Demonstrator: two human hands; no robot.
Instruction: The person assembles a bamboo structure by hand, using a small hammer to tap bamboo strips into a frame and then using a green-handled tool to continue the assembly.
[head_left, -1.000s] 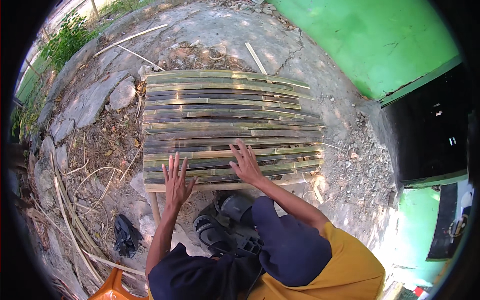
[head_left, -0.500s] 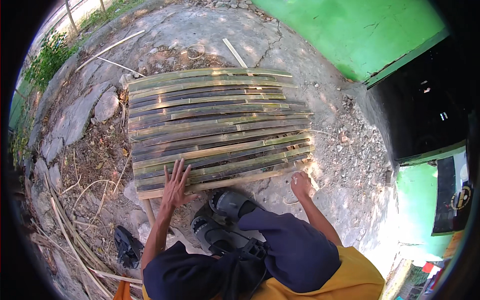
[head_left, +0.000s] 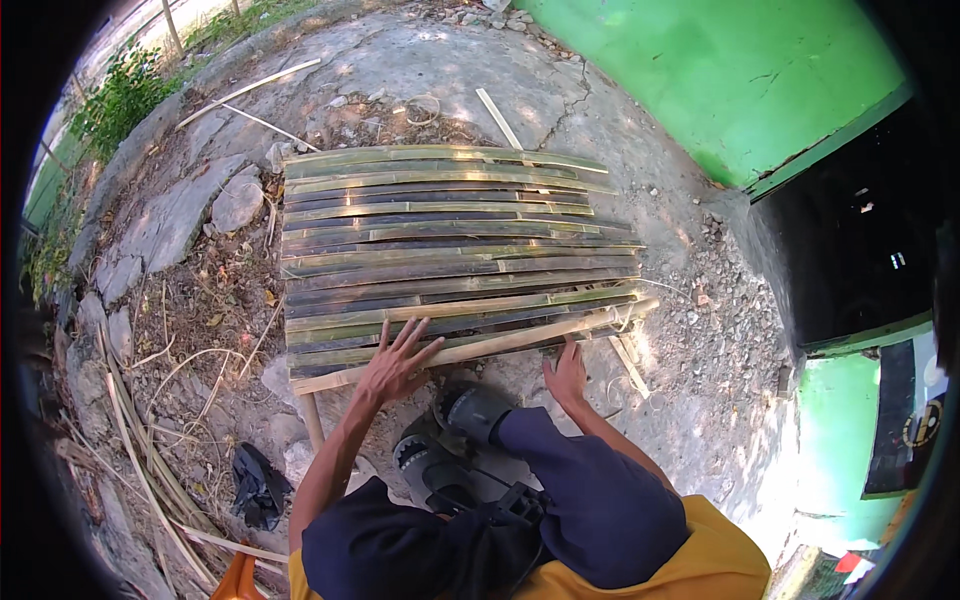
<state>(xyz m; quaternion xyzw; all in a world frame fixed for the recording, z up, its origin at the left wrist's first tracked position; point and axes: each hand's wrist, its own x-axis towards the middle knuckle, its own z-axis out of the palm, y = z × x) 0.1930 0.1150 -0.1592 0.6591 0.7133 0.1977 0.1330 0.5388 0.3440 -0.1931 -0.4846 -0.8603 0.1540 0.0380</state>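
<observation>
- Bamboo mat [head_left: 450, 250] lies flat on the concrete ground [head_left: 420, 70], just ahead of the person's shoes [head_left: 450, 435].
- Left hand [head_left: 392, 365]: fingers spread, palm down on the mat's near slat [head_left: 480, 345].
- Right hand [head_left: 567, 375]: at the same slat's edge, fingers together; probably gripping it, hard to tell.
- Loose strips [head_left: 140, 440] at left, green wall [head_left: 720, 80] at right.

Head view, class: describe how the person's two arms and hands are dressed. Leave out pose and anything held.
Both forearms are bare, with no sleeves showing below the elbow. The left hand and right hand wear no gloves, and no rings, watch or bands can be made out. Lower down, dark blue trousers and a yellow-orange garment show.
</observation>
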